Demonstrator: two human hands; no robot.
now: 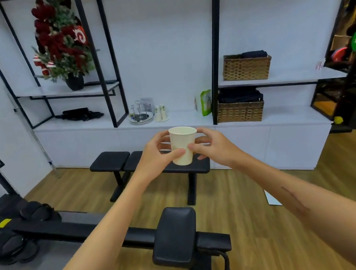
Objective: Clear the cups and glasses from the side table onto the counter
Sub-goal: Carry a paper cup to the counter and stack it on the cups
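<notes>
Two bare arms reached out from the bottom of the view, over a black rowing machine (108, 232) on the wood floor.

On the left, the left hand (155, 154) had its fingers and thumb curled round the side of a white paper cup (183, 144). That grip was pinching the cup, with the thumb across the front of it. The paper cup was up in the air, upright, with its open mouth on top. It was in front of a black padded bench (127, 161) and touched nothing but the hands.

On the right, the right hand (213, 146) held the other side of the cup. Its thumb pressed on the front and its fingers bent round the back, so this grip was pinching the cup too. Both arms were stretched far forward and came together at the cup.

Behind the cup was the long white worktop (181, 117) against the wall. A small cup rack (140, 115) and some stacked paper cups (161, 113) stood on it, and a green bag (206, 102) stood further right. A woven basket (240, 112) sat to the right of that.

I think this was the carrying step. The side table could not be seen. The next move would need the cup kept upright, carried past the bench, and set down on a bare part of the worktop. Both hands would then have to let go gently so the light cup did not tip.
</notes>
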